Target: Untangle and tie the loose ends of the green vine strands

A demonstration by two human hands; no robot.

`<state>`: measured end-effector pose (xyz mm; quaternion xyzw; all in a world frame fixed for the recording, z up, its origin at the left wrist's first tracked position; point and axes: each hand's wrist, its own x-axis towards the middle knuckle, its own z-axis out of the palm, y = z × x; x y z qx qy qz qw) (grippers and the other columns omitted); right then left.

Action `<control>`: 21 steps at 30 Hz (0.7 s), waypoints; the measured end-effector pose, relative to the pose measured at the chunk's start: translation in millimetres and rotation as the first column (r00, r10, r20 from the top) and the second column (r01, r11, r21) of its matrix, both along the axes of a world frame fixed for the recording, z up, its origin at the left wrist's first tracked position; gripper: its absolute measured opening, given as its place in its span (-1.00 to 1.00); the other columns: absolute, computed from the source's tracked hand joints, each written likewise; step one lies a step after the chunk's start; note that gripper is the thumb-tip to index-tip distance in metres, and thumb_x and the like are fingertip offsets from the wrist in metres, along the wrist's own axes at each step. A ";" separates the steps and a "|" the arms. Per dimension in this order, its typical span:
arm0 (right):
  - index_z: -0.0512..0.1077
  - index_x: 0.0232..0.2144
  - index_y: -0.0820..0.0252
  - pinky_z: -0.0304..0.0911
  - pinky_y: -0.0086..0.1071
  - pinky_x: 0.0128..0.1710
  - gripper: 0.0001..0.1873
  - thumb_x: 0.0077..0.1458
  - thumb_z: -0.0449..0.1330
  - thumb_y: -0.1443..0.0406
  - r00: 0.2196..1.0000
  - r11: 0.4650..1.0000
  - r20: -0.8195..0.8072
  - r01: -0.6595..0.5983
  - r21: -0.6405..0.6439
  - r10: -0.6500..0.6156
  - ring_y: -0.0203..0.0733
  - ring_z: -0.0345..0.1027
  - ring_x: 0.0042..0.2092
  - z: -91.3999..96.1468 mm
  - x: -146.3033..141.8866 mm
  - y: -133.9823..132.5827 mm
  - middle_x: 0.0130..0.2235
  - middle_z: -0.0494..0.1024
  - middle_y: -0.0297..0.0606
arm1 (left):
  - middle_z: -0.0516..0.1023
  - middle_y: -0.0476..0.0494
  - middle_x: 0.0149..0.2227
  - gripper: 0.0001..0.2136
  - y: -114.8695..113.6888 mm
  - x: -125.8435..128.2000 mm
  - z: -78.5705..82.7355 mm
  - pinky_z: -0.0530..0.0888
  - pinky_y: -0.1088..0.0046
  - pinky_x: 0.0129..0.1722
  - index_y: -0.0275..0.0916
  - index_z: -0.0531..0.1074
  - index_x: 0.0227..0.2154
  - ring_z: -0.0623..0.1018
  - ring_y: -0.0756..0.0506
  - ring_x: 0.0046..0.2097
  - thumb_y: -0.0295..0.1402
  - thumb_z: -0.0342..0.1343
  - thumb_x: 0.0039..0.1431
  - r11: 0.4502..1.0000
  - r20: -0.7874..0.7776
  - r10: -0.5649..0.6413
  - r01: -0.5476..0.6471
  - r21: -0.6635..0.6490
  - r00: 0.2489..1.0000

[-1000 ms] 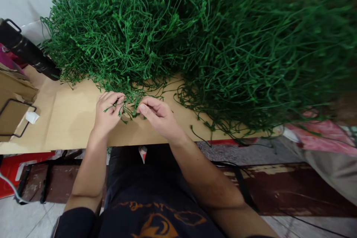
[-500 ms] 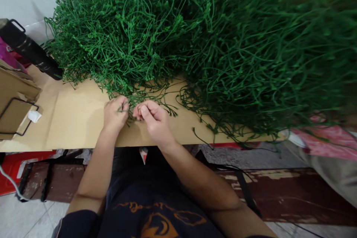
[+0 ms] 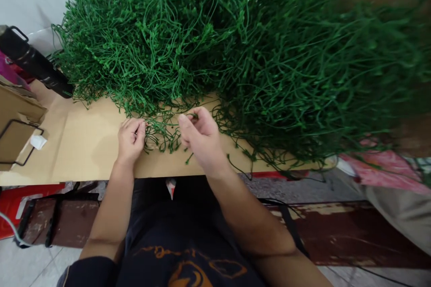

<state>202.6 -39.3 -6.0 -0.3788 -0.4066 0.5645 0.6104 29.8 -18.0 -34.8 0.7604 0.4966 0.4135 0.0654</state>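
Observation:
A big heap of green plastic stems (image 3: 208,40) covers the back and right of a cardboard-topped table (image 3: 84,148). At its near edge, my left hand (image 3: 130,140) pinches one end of a small green sprig (image 3: 161,132). My right hand (image 3: 201,136) holds the other end of that sprig between thumb and fingers, a little to the right. The sprig is stretched between both hands, just above the cardboard. A short loose green piece (image 3: 189,158) lies by my right wrist.
A black cylinder with a handle (image 3: 32,60) lies at the left beside the heap. A cardboard box with a black wire frame (image 3: 16,136) sits at the far left. A pink cloth (image 3: 380,168) and a dark wooden bench (image 3: 336,233) are at the right.
My hands were close together on the sprig; now my right hand has moved right and up, drawing the sprig apart. My left hand shifted slightly left.

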 end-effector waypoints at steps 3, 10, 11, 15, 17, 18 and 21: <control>0.19 -0.26 0.14 -0.04 -0.51 -0.61 -0.62 -0.07 0.23 0.13 0.973 0.998 0.233 -0.017 0.059 0.003 -0.45 0.02 -0.59 -7.4 -6.0 3.7 -0.57 0.19 -0.50 | 0.41 -0.07 -0.51 -0.77 -1.7 5.1 1.4 0.31 0.39 -0.33 -0.25 0.40 -0.44 0.38 -0.04 -0.40 -0.31 -0.10 0.21 0.998 -0.050 -0.048 0.050 0.025 0.998; 0.25 -0.52 0.22 0.02 -0.43 -0.42 -0.81 0.10 0.02 0.27 0.741 0.959 0.672 -0.180 0.218 -0.013 -0.36 0.09 -0.46 -21.9 -14.7 14.2 -0.54 0.22 -0.37 | 0.42 -0.06 -0.51 -0.79 -2.6 7.2 -0.8 0.31 0.41 -0.32 -0.25 0.41 -0.43 0.40 -0.03 -0.40 -0.32 -0.08 0.20 1.000 0.019 -0.015 0.014 0.028 1.000; 0.23 -0.54 0.22 0.03 -0.43 -0.40 -0.79 0.12 -0.01 0.28 0.747 0.946 0.664 -0.199 0.254 -0.021 -0.36 0.09 -0.45 -22.3 -14.6 15.1 -0.53 0.22 -0.36 | 0.43 -0.05 -0.51 -0.79 -2.6 8.2 -1.7 0.31 0.42 -0.33 -0.25 0.41 -0.44 0.40 -0.02 -0.40 -0.32 -0.08 0.20 1.000 0.035 -0.005 0.005 0.013 0.999; 0.17 -0.58 0.21 0.02 -0.45 -0.40 -0.76 0.13 -0.04 0.35 0.757 0.894 0.653 -0.271 0.357 -0.031 -0.36 0.08 -0.45 -15.6 -15.5 4.9 -0.54 0.21 -0.37 | 0.41 -0.02 -0.53 -0.79 2.0 10.4 -5.5 0.29 0.48 -0.40 -0.24 0.39 -0.48 0.38 0.01 -0.44 -0.30 -0.07 0.18 0.993 0.141 0.058 -0.042 -0.112 0.988; 0.18 -0.58 0.21 0.03 -0.47 -0.41 -0.77 0.11 -0.06 0.40 0.756 0.814 0.655 -0.393 0.428 0.020 -0.37 0.10 -0.45 -5.1 -18.0 -10.4 -0.54 0.23 -0.36 | 0.37 0.01 -0.55 -0.79 8.2 6.4 -6.3 0.27 0.50 -0.43 -0.24 0.36 -0.52 0.35 0.02 -0.46 -0.30 -0.06 0.17 0.969 0.212 0.180 -0.136 -0.207 0.961; 0.21 -0.57 0.21 0.04 -0.48 -0.41 -0.78 0.10 -0.06 0.44 0.739 0.741 0.669 -0.490 0.460 0.073 -0.37 0.12 -0.44 1.9 -19.5 -19.2 -0.53 0.26 -0.36 | 0.35 0.02 -0.57 -0.78 11.6 3.0 -6.1 0.27 0.51 -0.44 -0.24 0.34 -0.54 0.34 0.03 -0.47 -0.31 -0.06 0.16 0.948 0.250 0.259 -0.196 -0.251 0.933; 0.29 -0.50 0.21 0.06 -0.51 -0.45 -0.80 0.04 -0.05 0.51 0.660 0.525 0.731 -0.689 0.500 0.170 -0.40 0.14 -0.44 26.2 -19.1 -38.6 -0.48 0.33 -0.35 | 0.32 0.03 -0.57 -0.79 18.3 -8.4 -3.9 0.28 0.53 -0.42 -0.25 0.32 -0.57 0.33 0.04 -0.47 -0.34 -0.06 0.14 0.915 0.368 0.369 -0.263 -0.307 0.853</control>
